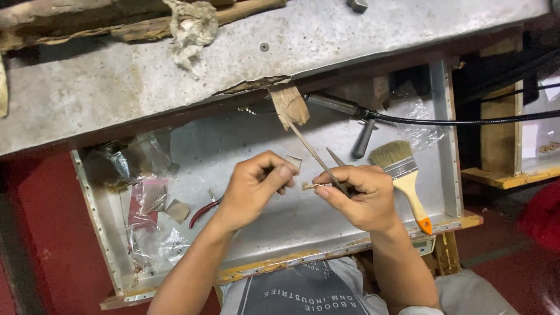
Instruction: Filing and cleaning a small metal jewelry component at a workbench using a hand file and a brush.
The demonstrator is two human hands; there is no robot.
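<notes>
My left hand (pixel 256 185) is closed over the open metal drawer (pixel 233 151), pinching a small flat piece (pixel 294 161) between thumb and fingers. My right hand (pixel 359 195) grips a thin metal file (pixel 312 153), whose tip slants up toward a wooden peg (pixel 290 105) jutting from the bench edge. A small light object (pixel 309 186) sits at my right fingertips, between the two hands. A second thin metal tool (pixel 335 157) pokes up from behind my right hand.
A paintbrush (pixel 402 175) with an orange-tipped handle lies right of my right hand. A black cable (pixel 466 119) runs to a dark handpiece (pixel 335 104). Red-handled pliers (pixel 201 213) and plastic bags (pixel 146 198) lie left. A crumpled rag (pixel 189 29) sits on the benchtop (pixel 291 41).
</notes>
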